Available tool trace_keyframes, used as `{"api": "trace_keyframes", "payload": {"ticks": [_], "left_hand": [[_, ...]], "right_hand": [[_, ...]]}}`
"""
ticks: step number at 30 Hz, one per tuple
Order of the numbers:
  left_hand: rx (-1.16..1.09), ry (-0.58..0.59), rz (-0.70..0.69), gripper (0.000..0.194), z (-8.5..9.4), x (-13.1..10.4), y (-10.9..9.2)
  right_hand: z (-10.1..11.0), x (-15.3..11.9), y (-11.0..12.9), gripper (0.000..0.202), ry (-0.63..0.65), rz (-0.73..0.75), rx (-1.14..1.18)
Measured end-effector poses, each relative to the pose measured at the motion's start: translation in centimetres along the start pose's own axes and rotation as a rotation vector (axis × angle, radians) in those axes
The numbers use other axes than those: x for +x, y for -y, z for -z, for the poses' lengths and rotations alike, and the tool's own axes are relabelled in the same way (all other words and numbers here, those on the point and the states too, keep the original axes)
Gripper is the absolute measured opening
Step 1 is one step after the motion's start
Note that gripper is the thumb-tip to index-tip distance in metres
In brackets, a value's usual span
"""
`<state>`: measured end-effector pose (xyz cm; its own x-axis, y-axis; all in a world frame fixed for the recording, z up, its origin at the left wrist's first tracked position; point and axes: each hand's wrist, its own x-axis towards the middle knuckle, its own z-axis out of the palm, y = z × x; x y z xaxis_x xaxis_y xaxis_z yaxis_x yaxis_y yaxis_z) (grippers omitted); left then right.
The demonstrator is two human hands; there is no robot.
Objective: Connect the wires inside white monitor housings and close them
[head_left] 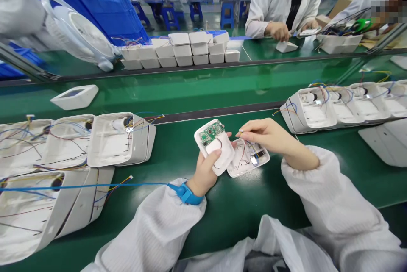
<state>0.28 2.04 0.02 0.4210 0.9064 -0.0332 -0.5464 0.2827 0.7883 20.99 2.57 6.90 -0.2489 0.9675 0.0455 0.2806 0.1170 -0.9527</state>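
My left hand [206, 172] is closed around a white plastic housing half [224, 155], thumb across its inner face. A green circuit board [212, 133] sits in the upper end of that half. My right hand [262, 134] pinches a small white wire connector [241, 131] between thumb and fingertips, just right of the board and apart from it. Red and blue wires [244, 151] hang from the connector into a second white housing [249, 164], which lies open side up on the green bench below my hands. A blue wrist strap [189, 195] circles my left wrist.
Open white housings with loose wires [110, 145] stand in rows at the left, and more housings [318, 111] line the right. A blue cord [127, 185] stretches leftward from my wrist. Across the bench are a fan [79, 30], stacked white housings [182, 49] and a co-worker [282, 5] handling parts.
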Motion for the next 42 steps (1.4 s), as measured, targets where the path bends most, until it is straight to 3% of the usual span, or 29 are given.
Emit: {"api": "trace_keyframes", "payload": {"ticks": [5,9,14,18,24,29,31,35,37,40,42], "left_hand": [[0.045,0.065,-0.016,0.058,0.1,-0.3,-0.2],[0.065,0.062,0.008,0.058,0.2,-1.1,-0.2],[0.066,0.136,0.035,0.06,0.2,-1.3,-0.3],[0.111,0.107,0.044,0.059,0.3,-1.4,-0.2],[0.125,0.063,0.034,0.061,0.1,-1.6,-0.2],[0.146,0.09,-0.07,0.057,0.2,-1.3,-0.1],[0.169,0.11,-0.108,0.051,0.4,-1.3,-0.2],[0.236,0.227,-0.126,0.051,0.8,-1.6,-0.3],[0.262,0.247,-0.154,0.052,1.0,-1.7,-0.3],[0.296,0.216,-0.186,0.049,1.2,-1.5,-0.2],[0.317,0.187,-0.18,0.045,1.1,-1.3,-0.1]], "right_hand": [[-2.3,-1.0,-0.4,0.032,-0.037,-0.119,0.31],[-2.9,-1.2,-1.1,0.032,-0.145,-0.141,0.26],[-3.1,-1.2,-1.8,0.011,-0.315,-0.005,-0.165],[-3.2,-1.4,-2.3,0.017,-0.375,0.221,-0.565],[-3.4,-1.4,-2.4,0.023,-0.513,0.393,-0.78],[-3.7,-1.2,-2.2,0.024,-0.464,0.534,-0.749],[-3.7,-1.2,-1.9,0.019,-0.426,0.453,-0.61],[-3.1,-1.2,-1.1,0.008,-0.287,0.053,-0.162],[-2.8,-1.2,-0.7,0.008,-0.196,-0.054,-0.04],[-2.7,-1.3,-0.4,0.01,-0.125,-0.058,-0.128],[-2.8,-1.5,-0.3,0.012,-0.128,0.038,-0.235]]}}
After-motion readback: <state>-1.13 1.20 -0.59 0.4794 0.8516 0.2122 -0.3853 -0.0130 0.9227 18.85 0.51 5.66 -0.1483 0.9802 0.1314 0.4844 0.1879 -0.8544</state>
